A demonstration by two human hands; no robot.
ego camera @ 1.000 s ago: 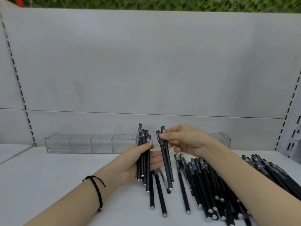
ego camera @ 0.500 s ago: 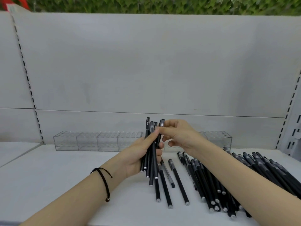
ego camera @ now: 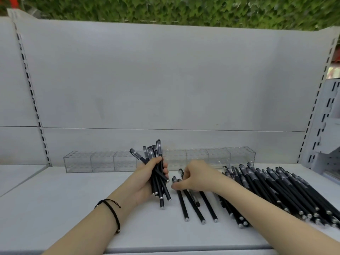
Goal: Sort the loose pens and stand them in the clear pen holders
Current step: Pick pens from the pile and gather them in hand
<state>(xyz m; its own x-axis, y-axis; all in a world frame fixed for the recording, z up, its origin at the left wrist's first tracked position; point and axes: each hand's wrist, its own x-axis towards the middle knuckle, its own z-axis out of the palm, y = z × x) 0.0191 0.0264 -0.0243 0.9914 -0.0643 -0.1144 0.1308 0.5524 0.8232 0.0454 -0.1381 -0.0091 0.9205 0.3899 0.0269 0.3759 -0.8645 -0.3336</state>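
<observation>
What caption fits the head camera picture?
Left hand grips a pen bundle; right hand over loose pens.

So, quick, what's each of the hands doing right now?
Left hand: closed around a bundle of black pens.
Right hand: fingers curled over the loose pens; cannot tell if it grips one.

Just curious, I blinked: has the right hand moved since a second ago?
Yes. The right hand dropped from level with the clear pen holders down onto the loose pens.
</observation>
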